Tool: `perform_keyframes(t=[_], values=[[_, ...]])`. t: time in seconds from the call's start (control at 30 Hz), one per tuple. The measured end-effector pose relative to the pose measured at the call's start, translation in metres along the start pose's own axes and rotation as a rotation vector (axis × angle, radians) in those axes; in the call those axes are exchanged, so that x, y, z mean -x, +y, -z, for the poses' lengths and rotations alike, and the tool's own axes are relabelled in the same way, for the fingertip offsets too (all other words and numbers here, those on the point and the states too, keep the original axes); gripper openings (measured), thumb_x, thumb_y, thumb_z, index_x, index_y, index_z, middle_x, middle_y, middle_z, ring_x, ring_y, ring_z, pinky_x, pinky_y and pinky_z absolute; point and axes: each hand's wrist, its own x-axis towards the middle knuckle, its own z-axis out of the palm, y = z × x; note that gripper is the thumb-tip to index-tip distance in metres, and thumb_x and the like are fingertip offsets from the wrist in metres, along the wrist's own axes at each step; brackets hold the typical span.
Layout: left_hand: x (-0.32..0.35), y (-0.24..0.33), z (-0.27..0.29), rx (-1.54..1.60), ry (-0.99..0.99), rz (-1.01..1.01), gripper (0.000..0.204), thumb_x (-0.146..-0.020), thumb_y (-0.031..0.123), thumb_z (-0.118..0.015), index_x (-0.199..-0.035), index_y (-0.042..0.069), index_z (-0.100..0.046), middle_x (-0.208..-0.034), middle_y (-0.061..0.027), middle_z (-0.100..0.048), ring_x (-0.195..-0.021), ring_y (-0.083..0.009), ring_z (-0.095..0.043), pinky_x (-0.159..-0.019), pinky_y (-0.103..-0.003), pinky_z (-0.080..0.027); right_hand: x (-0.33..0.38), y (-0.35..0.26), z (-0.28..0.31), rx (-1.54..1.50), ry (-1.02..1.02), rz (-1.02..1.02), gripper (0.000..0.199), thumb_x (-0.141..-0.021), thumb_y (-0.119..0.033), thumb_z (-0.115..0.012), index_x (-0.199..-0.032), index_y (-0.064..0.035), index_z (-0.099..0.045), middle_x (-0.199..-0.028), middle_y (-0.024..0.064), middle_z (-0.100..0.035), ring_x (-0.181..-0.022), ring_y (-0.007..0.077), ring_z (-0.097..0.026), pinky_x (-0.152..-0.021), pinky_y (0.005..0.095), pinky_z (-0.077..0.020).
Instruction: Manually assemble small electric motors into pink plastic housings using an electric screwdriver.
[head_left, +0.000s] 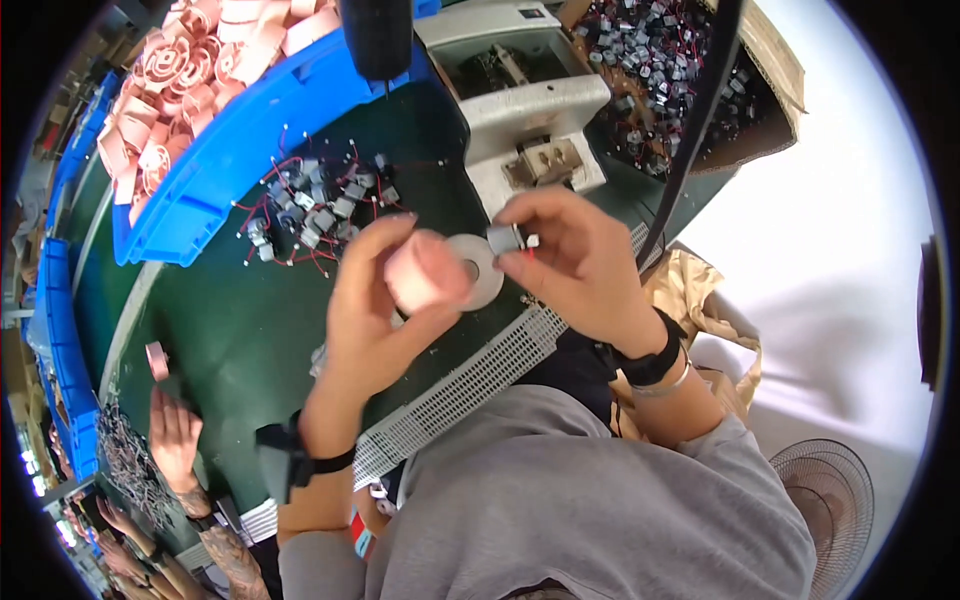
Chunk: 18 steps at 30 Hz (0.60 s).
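Note:
My left hand [375,300] grips a pink plastic fan housing [425,270] whose round white face with a centre hole [478,270] points right. My right hand [570,260] pinches a small grey motor [505,238] at its fingertips, held against the white face near the hole. Both hands hover over the dark green table [250,330].
A pile of small grey motors with red and black wires [315,205] lies on the table. A blue bin [230,150] holds several pink housings. A grey press machine [525,110] stands behind, beside a cardboard box of motors [660,60]. Another person's hands [175,440] work lower left.

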Motion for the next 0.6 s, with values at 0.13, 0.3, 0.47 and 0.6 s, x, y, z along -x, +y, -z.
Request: perform_keyframes(t=[0.13, 0.3, 0.47, 0.6], values=[[0.001, -0.033, -0.043, -0.139, 0.085, -0.048, 0.052, -0.062, 0.010, -0.079, -0.109, 0.003, -0.057, -0.106, -0.0145, -0.057, -0.107, -0.0329, -0.054, -0.091, -0.039, -0.042, 0.004, -0.003, 0.001, -0.020, 0.079, 0.073, 0.034, -0.080, 0.007, -0.063, -0.111, 0.0034, -0.051, -0.102, 0.0080, -0.057, -0.091, 0.0115, -0.057, -0.078, 0.0253, -0.0496], [0.019, -0.044, -0.030, -0.493, 0.101, -0.223, 0.054, -0.060, 0.015, -0.081, -0.108, 0.006, -0.058, -0.110, -0.0118, -0.058, -0.109, -0.0323, -0.054, -0.094, -0.044, -0.039, 0.010, 0.005, 0.012, 0.178, -0.030, 0.035, 0.028, -0.078, 0.007, -0.064, -0.105, 0.0029, -0.055, -0.101, 0.0073, -0.058, -0.092, 0.0124, -0.059, -0.079, 0.0254, -0.0508], [0.013, -0.028, -0.037, -0.249, 0.150, -0.131, 0.064, -0.059, 0.019, -0.082, -0.115, 0.005, -0.054, -0.115, -0.0131, -0.056, -0.111, -0.0360, -0.052, -0.093, -0.042, -0.040, -0.005, 0.008, 0.004, 0.537, -0.135, 0.243, 0.026, -0.074, 0.005, -0.066, -0.099, -0.0012, -0.059, -0.095, 0.0106, -0.058, -0.078, 0.0168, -0.062, -0.066, 0.0270, -0.0525], [0.014, -0.035, -0.026, -0.437, -0.048, 0.036, 0.092, -0.053, 0.030, -0.086, -0.129, 0.002, -0.041, -0.127, -0.0181, -0.046, -0.118, -0.0371, -0.045, -0.097, -0.041, -0.038, -0.011, 0.007, 0.005, 0.634, -0.160, 0.325, 0.029, -0.072, 0.004, -0.068, -0.099, -0.0028, -0.060, -0.090, 0.0097, -0.059, -0.075, 0.0179, -0.062, -0.063, 0.0269, -0.0504]])
